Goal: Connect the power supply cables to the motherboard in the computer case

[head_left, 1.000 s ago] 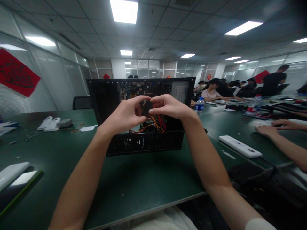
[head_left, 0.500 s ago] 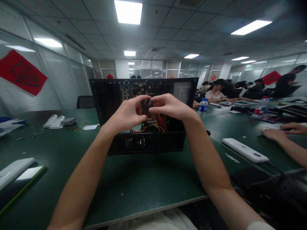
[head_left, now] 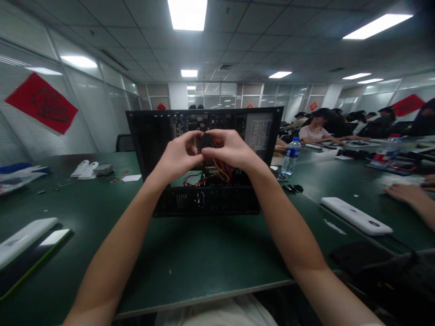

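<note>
A black computer case (head_left: 217,201) stands open on the green table, its inside facing me. In front of its circuit board, my left hand (head_left: 180,156) and my right hand (head_left: 229,149) meet around a small dark connector (head_left: 205,144). Thumb and fingers of both hands pinch it from either side. Red, yellow and black wires (head_left: 222,172) hang below my right hand and run into the case. A labelled metal box (head_left: 257,131) sits at the case's upper right. My fingers hide part of the connector.
On the green table (head_left: 204,258), a water bottle (head_left: 291,157) and a white power strip (head_left: 355,216) lie to the right. A phone-like slab (head_left: 34,258) and white device (head_left: 25,240) are at left. Another person's hand (head_left: 404,192) rests at far right.
My hands have shifted slightly left around the connector, which is turned differently and now shows more upright. The wires hang closer together. The room has moved a little rightward in view.
</note>
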A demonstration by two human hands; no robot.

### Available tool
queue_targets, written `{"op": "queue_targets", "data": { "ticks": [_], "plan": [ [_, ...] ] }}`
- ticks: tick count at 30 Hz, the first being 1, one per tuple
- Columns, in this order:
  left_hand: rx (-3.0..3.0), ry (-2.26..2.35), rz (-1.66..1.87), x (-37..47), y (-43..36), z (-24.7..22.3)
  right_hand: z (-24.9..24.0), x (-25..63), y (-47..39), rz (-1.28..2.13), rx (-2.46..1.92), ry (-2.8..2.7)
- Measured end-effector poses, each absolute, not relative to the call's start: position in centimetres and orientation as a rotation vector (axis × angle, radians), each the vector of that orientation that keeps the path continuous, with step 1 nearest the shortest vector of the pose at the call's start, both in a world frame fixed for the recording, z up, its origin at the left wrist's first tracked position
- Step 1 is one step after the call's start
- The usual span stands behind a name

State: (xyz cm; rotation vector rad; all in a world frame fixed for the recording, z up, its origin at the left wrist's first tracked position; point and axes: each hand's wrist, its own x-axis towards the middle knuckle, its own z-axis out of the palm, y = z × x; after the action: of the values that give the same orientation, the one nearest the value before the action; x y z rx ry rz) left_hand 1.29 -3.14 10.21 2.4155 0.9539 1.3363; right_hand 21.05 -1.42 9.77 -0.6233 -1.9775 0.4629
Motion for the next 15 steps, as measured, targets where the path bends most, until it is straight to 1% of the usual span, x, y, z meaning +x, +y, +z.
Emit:
{"op": "queue_targets", "data": {
  "ticks": [2, 6, 12, 15],
  "plan": [
    [2.335, 0.925, 1.294, 1.5, -2.3, 10.0, 9.3, 20.6, 0.1, 0.402, -0.647, -1.805],
    [2.316, 0.875, 1.064, 2.2, -0.3, 8.8, 8.0, 19.5, 3.1, 0.311, -0.756, -1.592],
    [2.240, 0.994, 1.069, 2.7, 4.6, 5.5, 4.8, 19.1, 5.9, 0.327, -0.916, -1.587],
    [2.283, 1.216, 0.991, 2.6, 6.0, 4.1, 3.1, 20.6, 6.6, 0.270, -1.073, -1.630]
  ]
}}
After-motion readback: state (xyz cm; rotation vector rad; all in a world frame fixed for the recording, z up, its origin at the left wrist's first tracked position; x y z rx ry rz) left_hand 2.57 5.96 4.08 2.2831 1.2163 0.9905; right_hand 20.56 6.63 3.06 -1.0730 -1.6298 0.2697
